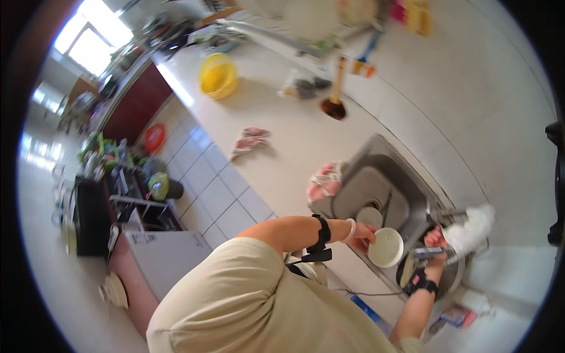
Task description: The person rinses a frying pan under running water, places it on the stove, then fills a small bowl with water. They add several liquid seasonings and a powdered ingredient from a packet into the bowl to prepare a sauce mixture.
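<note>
My left hand [363, 238] grips the rim of a pale round bowl [386, 248], held over the near edge of a steel sink [371, 189]. In the sink another pale bowl or cup [369, 217] lies by the drain, with a thin dark utensil [388, 207] beside it. At the sink's right end is my right hand [435, 240], its fingers curled beside a white crumpled cloth or bag [470, 229]. A grey metal piece [429, 253], perhaps part of a faucet, crosses that hand and hides its grip. Below it sits a round metal pan or basin [454, 276].
A pink and white cloth [325, 182] hangs over the sink's left corner. Farther along the counter are another pink cloth [250, 141], a yellow basket [218, 76] and a wooden-handled brush [336, 95]. A dark cable [373, 293] runs along the counter's near edge.
</note>
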The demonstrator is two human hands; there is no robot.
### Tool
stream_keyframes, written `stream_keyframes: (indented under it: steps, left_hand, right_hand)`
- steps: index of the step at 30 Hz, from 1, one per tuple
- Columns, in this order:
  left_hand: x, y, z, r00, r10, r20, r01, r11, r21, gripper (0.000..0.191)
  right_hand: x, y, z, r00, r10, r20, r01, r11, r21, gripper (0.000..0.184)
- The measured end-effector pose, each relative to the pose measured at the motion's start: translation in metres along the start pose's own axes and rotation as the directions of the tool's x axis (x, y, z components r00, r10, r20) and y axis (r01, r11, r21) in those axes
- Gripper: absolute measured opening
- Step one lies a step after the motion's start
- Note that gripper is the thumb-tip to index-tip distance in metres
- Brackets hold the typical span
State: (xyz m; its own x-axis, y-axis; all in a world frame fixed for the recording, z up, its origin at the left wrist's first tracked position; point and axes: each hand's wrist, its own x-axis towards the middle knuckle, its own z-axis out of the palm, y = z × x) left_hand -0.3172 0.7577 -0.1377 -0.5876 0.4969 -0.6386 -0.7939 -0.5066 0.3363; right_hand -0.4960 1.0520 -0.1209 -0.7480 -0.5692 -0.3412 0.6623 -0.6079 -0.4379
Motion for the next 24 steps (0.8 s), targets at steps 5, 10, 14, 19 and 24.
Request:
stream_keyframes:
  steps: [5, 10, 14, 19, 24]
  left_hand:
    - [-0.089, 0.020, -0.048, 0.998, 0.022, -0.061, -0.016, 0.995, 0.100, 0.063]
    - [-0.191, 0.028, -0.114, 0.988, 0.128, -0.081, -0.115, 0.983, 0.146, 0.064]
    - [-0.287, 0.026, -0.168, 0.966, 0.235, -0.106, -0.218, 0.965, 0.149, 0.063]
    - [-0.417, 0.007, -0.237, 0.921, 0.365, -0.138, -0.355, 0.930, 0.091, 0.058]
    - [-0.532, -0.020, -0.316, 0.820, 0.483, -0.305, -0.497, 0.867, 0.039, 0.057]
  right_hand:
    - [-0.014, 0.028, -0.037, 0.960, -0.085, -0.266, 0.055, 0.991, -0.120, 0.039]
    - [-0.061, 0.140, 0.000, 0.816, 0.120, -0.565, -0.357, 0.873, -0.331, 0.027]
    - [-0.051, 0.280, 0.148, 0.922, 0.351, -0.166, -0.382, 0.748, -0.543, 0.046]
    - [-0.030, 0.446, 0.316, 0.812, 0.578, 0.081, -0.445, 0.702, -0.556, 0.074]
    - [-0.001, 0.568, 0.399, 0.745, 0.659, 0.101, -0.510, 0.661, -0.551, 0.062]
